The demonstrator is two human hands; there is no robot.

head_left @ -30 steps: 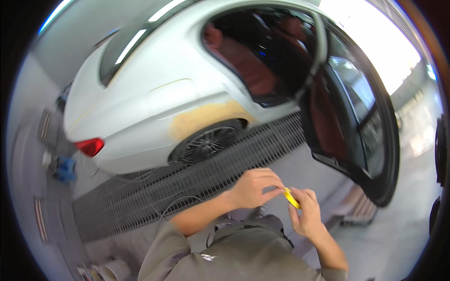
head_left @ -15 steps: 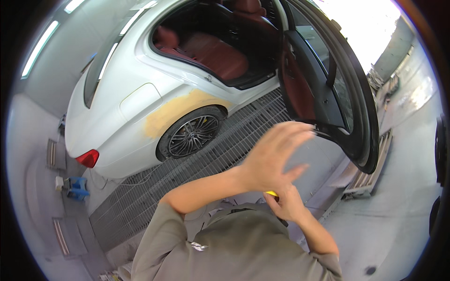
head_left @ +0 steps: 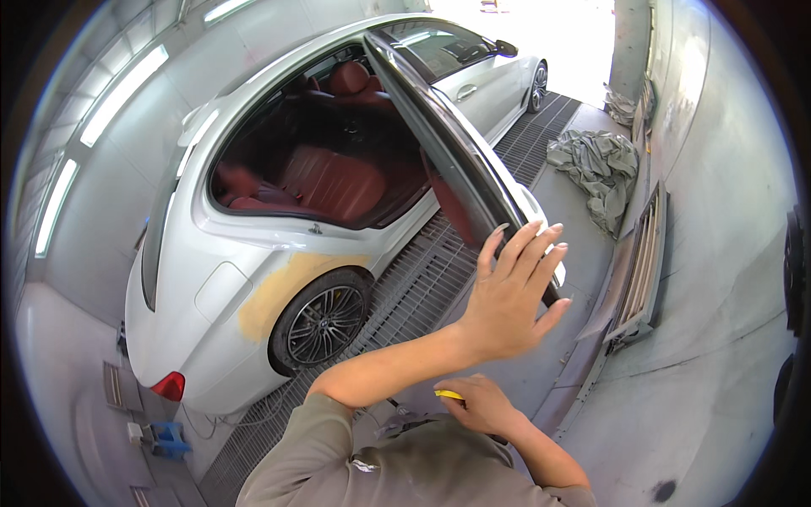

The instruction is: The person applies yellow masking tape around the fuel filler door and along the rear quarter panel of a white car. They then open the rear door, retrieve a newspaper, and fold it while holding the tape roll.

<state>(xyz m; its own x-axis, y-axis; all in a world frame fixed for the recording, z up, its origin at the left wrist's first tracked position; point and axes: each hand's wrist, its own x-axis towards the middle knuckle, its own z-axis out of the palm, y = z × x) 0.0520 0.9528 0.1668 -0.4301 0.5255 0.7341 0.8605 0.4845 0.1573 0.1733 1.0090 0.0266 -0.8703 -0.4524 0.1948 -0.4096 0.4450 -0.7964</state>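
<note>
My left hand [head_left: 511, 304] reaches across with fingers spread, at the edge of the white car's rear door [head_left: 473, 160]. It looks as if it rests against the door, though the palm is hidden. The door stands partly open. Close to my body, my right hand [head_left: 483, 406] is closed around a small yellow object [head_left: 449, 394], mostly covered by the fingers. On the white car [head_left: 203, 279], a beige filler-like patch [head_left: 274, 296] curves over the rear wheel [head_left: 325, 328]. Red seats [head_left: 334, 182] show through the door opening.
Metal floor grating [head_left: 422, 283] runs beside the car. A crumpled grey sheet [head_left: 598, 173] lies by the right wall, near a slatted wall panel [head_left: 638, 270]. A blue stool-like item [head_left: 167, 439] and a hose [head_left: 211, 427] are behind the car.
The rear door has swung inward from wide open, and my left hand is now at its edge. My view has shifted toward the car's front. My right hand still grips the yellow object.
</note>
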